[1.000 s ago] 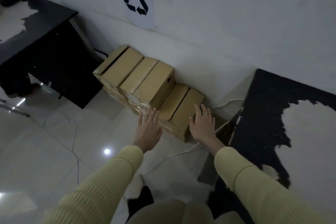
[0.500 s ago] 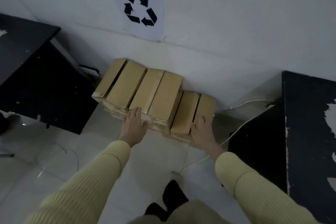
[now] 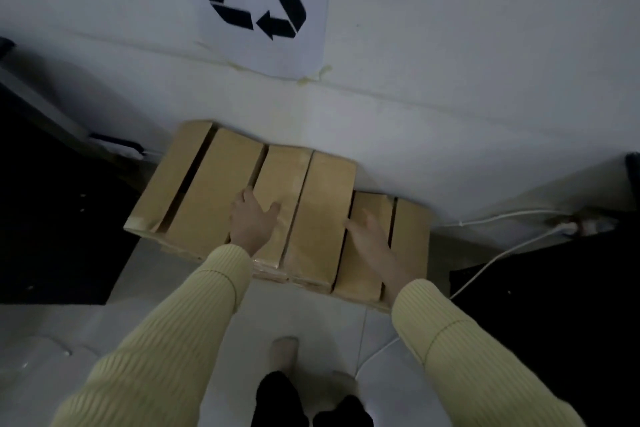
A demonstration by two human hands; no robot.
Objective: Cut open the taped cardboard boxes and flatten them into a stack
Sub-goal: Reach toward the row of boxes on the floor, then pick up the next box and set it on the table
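Reaching further, left hand (image 3: 252, 222) and right hand (image 3: 369, 234) now lie spread flat on boxes (image 3: 322, 204); cutting not yet begun.

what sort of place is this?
Likely a recycling corner of an indoor room, maybe an office or storeroom. A white paper sheet with black recycling arrows hangs on the white wall, and brown cardboard boxes stand in a row below it on the pale tiled floor.
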